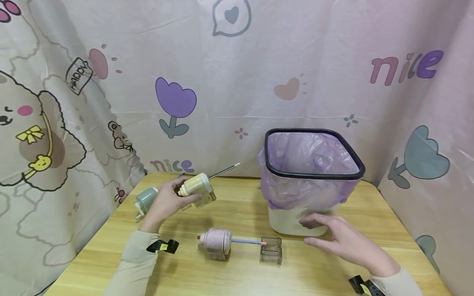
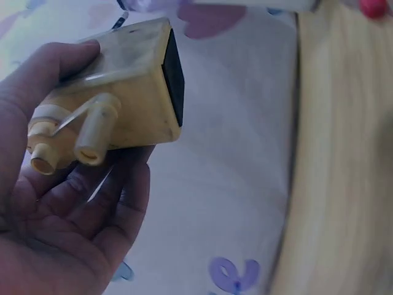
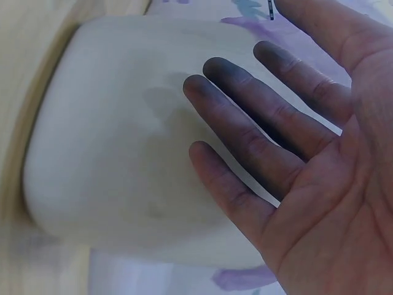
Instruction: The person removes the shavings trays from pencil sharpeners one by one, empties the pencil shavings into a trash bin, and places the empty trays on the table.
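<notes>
My left hand grips a yellow crank pencil sharpener over the left part of the table. A dark pencil sticks out of it, up and to the right. The sharpener's crank handle and a black panel on one end show in the left wrist view. My right hand holds nothing, its fingers spread in front of the white trash bin. Dark smudges mark its fingertips in the right wrist view.
A pink pencil sharpener lies mid-table, with a lilac pencil reaching to a smoky clear shavings drawer. A green sharpener stands at the left, partly behind my left hand. A purple bag with a black rim ring lines the bin.
</notes>
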Demonstrator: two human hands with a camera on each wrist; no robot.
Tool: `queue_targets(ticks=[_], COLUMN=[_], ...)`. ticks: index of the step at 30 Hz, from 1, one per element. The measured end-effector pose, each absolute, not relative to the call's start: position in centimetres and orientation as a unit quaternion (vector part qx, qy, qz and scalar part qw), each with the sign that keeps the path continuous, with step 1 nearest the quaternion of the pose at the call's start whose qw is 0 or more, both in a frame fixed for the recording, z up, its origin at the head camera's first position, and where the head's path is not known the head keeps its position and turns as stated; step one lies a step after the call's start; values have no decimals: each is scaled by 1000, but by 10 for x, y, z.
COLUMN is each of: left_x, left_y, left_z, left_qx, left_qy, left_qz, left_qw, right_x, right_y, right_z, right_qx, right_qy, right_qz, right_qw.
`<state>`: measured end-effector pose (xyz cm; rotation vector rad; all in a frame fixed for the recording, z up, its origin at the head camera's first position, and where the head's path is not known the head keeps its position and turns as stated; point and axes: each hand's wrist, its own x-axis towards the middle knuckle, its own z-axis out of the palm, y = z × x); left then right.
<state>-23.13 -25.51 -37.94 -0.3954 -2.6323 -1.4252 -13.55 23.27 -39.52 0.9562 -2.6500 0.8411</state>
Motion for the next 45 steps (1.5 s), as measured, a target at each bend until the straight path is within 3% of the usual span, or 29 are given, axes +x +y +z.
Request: queue_targets(ticks=[14,23,45], left_x=[-196,-179,-148], left_y=[-222,-201,-140], left_z=[-340,-325,-327], left_qx=[-190,-228,-359], left_qy=[-848,-832,-769], left_qz=[-488,-497,-527], left_qw=[75,89,48], right_x=[-130,-126,-123], right_y=[216,205,180], right_z=[-372,-361,-361], right_qx=[349,341,318], right_qy=[-877,-879,-877], right_qz=[282,287,314], right_qw=[173,171,175])
